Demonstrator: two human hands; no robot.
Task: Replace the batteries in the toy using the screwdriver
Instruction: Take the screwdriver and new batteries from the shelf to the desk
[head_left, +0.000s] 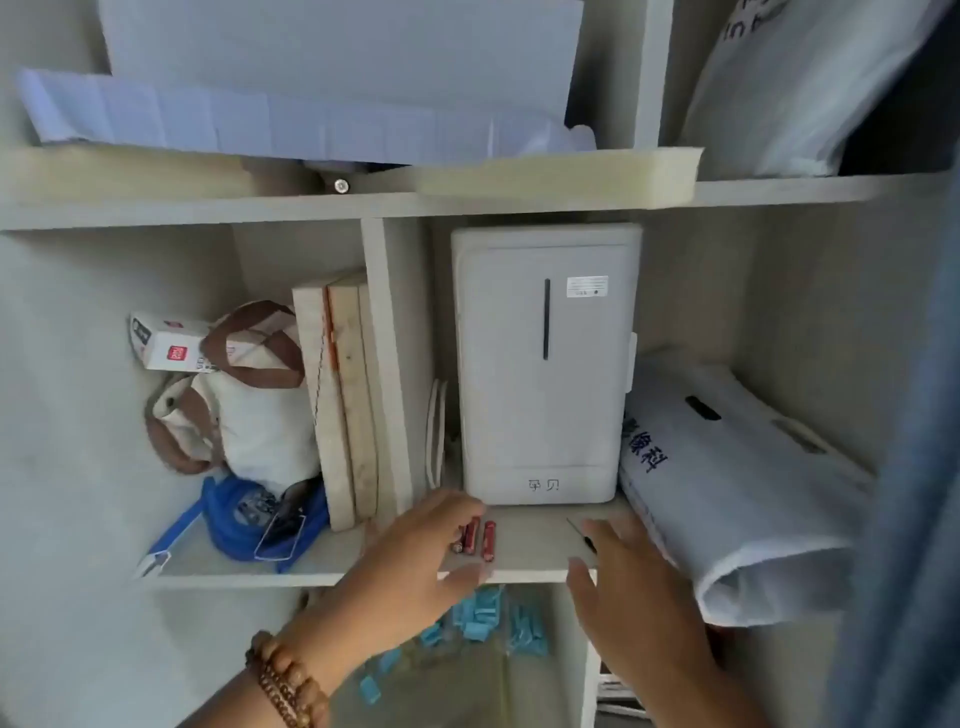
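Batteries, three red ones, lie on the pale shelf, just in front of a white box. The left hand has fairly straight fingers, its fingertips at the leftmost battery, and grips nothing. The right hand is spread open beside a thin screwdriver. A plastic bag slumps at the right. Boards stand in the left compartment.

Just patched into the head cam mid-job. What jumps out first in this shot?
A tall white appliance stands upright in the middle compartment and dominates the view. In front of it, red batteries lie on the shelf, with the left hand reaching over them. The right hand is beside a thin dark tool, possibly the screwdriver, and a white printed bag slumps at the right.
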